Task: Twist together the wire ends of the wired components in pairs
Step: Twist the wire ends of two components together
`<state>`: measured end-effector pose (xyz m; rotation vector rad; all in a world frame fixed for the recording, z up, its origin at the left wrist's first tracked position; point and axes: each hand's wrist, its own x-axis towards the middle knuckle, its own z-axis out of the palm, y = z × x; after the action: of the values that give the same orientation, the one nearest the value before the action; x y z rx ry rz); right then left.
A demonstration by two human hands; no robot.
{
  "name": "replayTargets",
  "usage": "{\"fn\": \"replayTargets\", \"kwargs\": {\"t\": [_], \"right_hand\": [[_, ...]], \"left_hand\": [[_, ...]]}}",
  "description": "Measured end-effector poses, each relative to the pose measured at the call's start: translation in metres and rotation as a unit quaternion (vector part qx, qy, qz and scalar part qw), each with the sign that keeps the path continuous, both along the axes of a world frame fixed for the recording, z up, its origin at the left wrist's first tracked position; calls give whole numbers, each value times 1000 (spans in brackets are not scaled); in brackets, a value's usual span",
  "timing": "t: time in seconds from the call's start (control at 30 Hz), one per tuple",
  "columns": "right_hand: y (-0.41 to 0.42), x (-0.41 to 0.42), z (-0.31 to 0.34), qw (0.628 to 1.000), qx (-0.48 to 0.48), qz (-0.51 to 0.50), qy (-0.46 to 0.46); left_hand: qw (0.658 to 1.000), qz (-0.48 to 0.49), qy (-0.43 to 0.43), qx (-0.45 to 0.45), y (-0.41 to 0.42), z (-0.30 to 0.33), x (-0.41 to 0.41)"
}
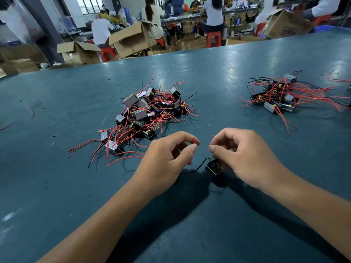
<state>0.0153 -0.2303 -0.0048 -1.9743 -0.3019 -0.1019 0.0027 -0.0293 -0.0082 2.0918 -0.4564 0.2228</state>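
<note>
Nearest me, my left hand (167, 158) pinches a red wire end (194, 139); my right hand (245, 156) pinches another above the component (214, 166), whose long axis runs left-right, I think. Ends apart, untwisted. Far left pile (148, 112) seems undone; far right pile (279, 95) probably finished.

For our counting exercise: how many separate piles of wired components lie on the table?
2: the large pile mid-table, a smaller pile far right. More may lie beyond the right edge.
</note>
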Motion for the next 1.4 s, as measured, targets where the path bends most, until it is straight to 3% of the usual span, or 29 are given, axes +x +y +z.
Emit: {"fn": "replayTargets", "kwargs": {"t": [0.43, 0.8, 1.4], "right_hand": [[3, -7, 4, 996, 13, 78, -28], [5, -4, 1, 996, 90, 7, -21], [10, -6, -3, 989, 139, 39, -40]], "left_hand": [[1000, -21, 2, -23, -3, 0, -1], [991, -29, 51, -124, -6, -5, 2], [996, -28, 33, -80, -10, -2, -5]]}}
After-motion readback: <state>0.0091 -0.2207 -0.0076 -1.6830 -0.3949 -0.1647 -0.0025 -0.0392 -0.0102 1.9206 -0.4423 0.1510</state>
